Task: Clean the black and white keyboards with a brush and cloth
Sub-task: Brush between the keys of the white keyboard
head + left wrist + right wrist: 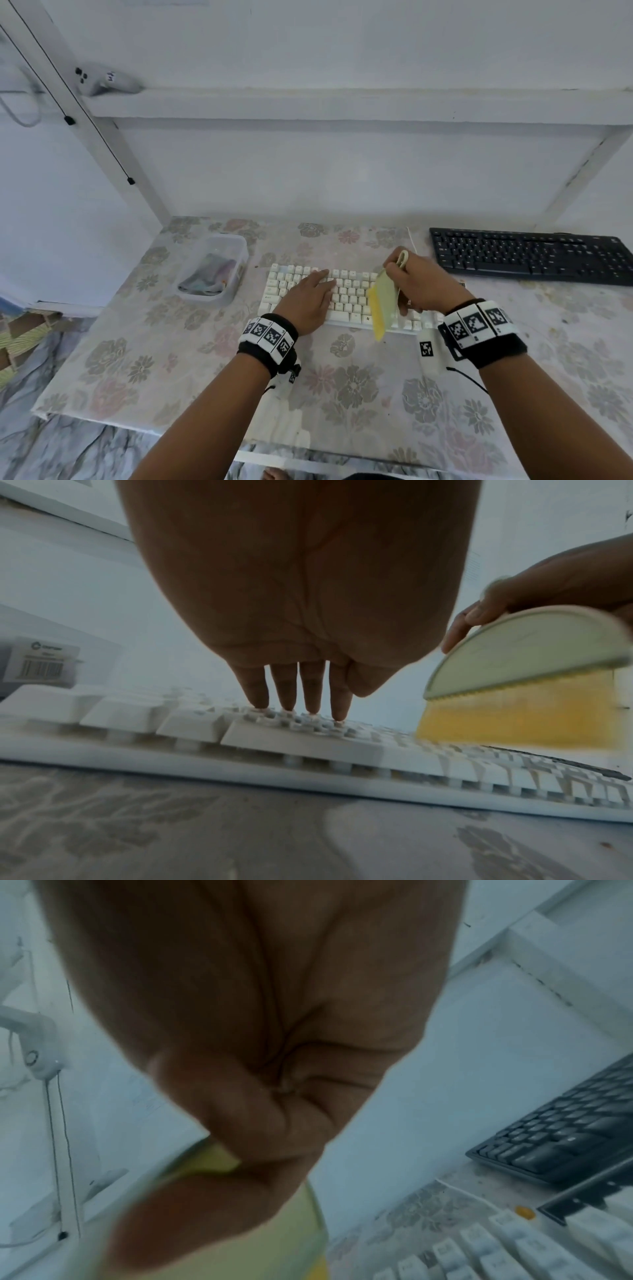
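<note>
Head view: the left hand (310, 301) lies flat, fingers straight, on the white keyboard (346, 298) at frame centre, long axis left-right. The right hand (416, 286) grips the brush (382, 303), bristles down over the right-hand keys. Black keyboard (531, 255) sits upper right; the tub (236, 274) at left holds the cloth (209, 275).

Left wrist view: fingertips (310, 707) touch the keys, brush at right.

Right wrist view: fingers curl round the brush.

The light is soft, dim and bluish, with weak shadows. Both wrist views are blurred, and straight lines bend at the edges.
</note>
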